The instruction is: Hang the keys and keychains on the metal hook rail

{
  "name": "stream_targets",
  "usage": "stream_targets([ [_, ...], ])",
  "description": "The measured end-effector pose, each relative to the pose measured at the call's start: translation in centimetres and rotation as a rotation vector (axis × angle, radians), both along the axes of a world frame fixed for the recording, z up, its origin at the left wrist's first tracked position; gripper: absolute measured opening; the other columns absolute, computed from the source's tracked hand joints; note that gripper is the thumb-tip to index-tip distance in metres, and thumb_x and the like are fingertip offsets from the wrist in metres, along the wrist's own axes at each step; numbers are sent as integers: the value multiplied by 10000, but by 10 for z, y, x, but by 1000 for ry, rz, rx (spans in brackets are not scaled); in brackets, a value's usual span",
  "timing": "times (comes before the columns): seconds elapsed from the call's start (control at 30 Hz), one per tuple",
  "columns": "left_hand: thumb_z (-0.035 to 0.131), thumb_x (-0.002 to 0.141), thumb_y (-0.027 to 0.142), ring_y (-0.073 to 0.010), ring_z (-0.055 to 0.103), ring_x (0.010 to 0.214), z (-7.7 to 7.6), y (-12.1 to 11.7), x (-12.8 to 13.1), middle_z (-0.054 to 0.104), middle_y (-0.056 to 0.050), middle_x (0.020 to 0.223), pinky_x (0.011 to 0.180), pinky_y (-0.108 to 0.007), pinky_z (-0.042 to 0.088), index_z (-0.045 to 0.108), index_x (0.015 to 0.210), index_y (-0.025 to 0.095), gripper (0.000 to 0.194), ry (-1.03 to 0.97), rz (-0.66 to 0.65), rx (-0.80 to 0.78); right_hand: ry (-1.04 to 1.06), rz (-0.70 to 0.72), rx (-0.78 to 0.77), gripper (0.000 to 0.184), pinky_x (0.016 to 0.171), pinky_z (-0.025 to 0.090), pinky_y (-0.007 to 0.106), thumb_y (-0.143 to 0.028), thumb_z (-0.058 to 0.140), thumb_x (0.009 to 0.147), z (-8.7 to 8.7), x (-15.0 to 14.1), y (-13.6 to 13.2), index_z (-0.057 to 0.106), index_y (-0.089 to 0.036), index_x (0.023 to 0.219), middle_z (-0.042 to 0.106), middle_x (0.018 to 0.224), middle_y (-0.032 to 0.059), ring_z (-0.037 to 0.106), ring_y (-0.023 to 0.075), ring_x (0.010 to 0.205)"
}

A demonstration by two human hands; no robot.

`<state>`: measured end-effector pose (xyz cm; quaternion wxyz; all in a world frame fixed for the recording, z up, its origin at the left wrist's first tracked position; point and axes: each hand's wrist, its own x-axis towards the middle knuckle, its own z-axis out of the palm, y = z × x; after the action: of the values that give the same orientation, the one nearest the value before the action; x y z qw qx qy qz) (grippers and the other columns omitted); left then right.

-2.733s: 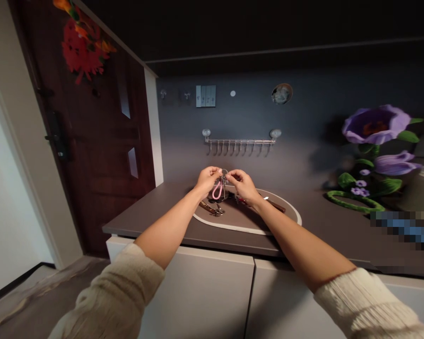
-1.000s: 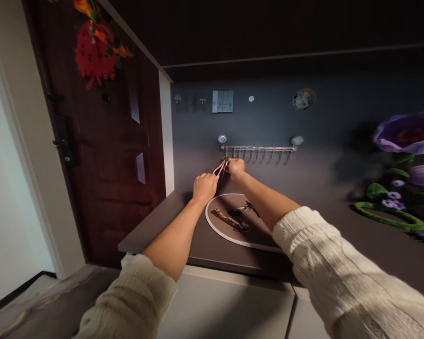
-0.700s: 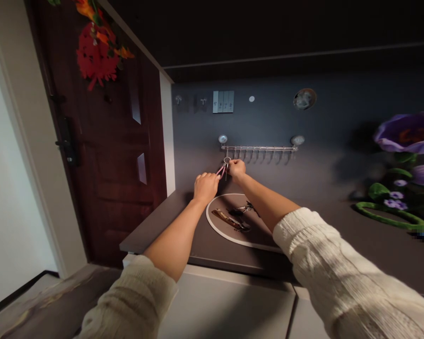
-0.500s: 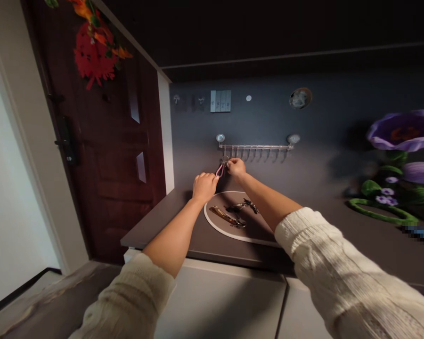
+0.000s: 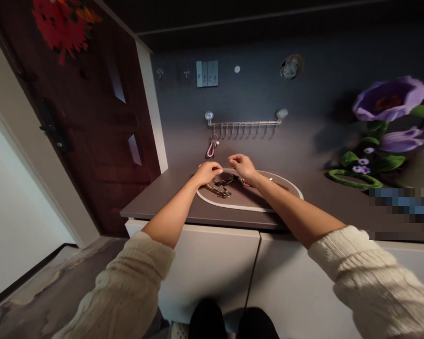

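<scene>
A keychain with a pink loop strap hangs by its ring from the left end of the clear hook rail. Just below it, my left hand is empty, with fingers loosely bent and the thumb apart. My right hand hovers a little to the right, also holding nothing, its fingers half curled. Both are over a white-rimmed oval mat. On that mat lie a keychain with a brown strap and a black one; my right hand and forearm partly hide other small items there.
Purple flowers with a green looped base stand on the counter at the right. A dark red door is at the left. Small hooks and a switch-like panel are on the wall. White cabinet doors are below.
Both hands have let go of the pink-strap keychain, now hanging from the rail, and have dropped toward the mat. The camera view has tilted down and shifted right.
</scene>
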<state>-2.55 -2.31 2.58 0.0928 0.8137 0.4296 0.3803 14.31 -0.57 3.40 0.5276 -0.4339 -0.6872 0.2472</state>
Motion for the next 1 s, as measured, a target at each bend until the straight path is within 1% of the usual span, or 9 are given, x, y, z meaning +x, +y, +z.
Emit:
stream_targets([
  [0.07, 544, 757, 297, -136, 593, 784, -3, -2, -1, 685, -3, 834, 776, -248, 410, 673, 828, 187, 184, 50, -33, -36, -109, -15, 36, 137, 714, 438, 253, -186, 505, 764, -7, 5, -13, 590, -133, 858, 642, 786, 49, 559, 107, 693],
  [0.17, 540, 762, 286, -135, 596, 787, -4, -5, -4, 689, -2, 830, 775, -248, 398, 678, 827, 188, 181, 135, -50, -58, -334, -62, 94, 163, 735, 425, 260, -191, 487, 787, -13, 11, -27, 609, -137, 880, 657, 791, 52, 572, 121, 713],
  [0.27, 543, 764, 292, -142, 594, 805, -4, -9, -6, 691, 0, 835, 764, -254, 380, 682, 831, 200, 180, 253, -71, -38, -563, -83, 145, 183, 739, 411, 256, -187, 484, 794, -15, 14, -33, 631, -139, 891, 669, 842, 71, 581, 142, 757],
  [0.37, 557, 755, 291, -147, 585, 824, -3, -9, -7, 689, -1, 845, 764, -258, 363, 685, 827, 209, 169, 331, -91, -5, -681, -84, 176, 203, 734, 403, 243, -185, 477, 805, -16, 14, -34, 645, -140, 910, 673, 892, 84, 585, 152, 792],
  [0.5, 569, 746, 270, -144, 576, 832, -3, -7, -6, 684, -2, 845, 783, -258, 353, 684, 787, 203, 139, 344, -76, 20, -738, -111, 176, 219, 740, 397, 238, -186, 480, 807, -17, 14, -30, 651, -135, 934, 674, 914, 91, 586, 156, 812],
  [0.7, 545, 760, 251, -125, 566, 768, -1, -8, -5, 674, -4, 819, 741, -242, 370, 670, 787, 184, 145, 345, -45, 24, -739, -85, 157, 217, 730, 398, 229, -190, 497, 790, -15, 12, -29, 655, -133, 927, 676, 877, 77, 580, 142, 771],
  [1.0, 509, 771, 244, -114, 541, 713, -5, -2, -4, 641, -1, 766, 716, -235, 395, 632, 788, 156, 152, 146, -27, 31, -683, 15, 164, 198, 720, 391, 226, -137, 489, 732, -10, 7, -33, 666, -154, 818, 673, 828, 42, 559, 130, 725],
])
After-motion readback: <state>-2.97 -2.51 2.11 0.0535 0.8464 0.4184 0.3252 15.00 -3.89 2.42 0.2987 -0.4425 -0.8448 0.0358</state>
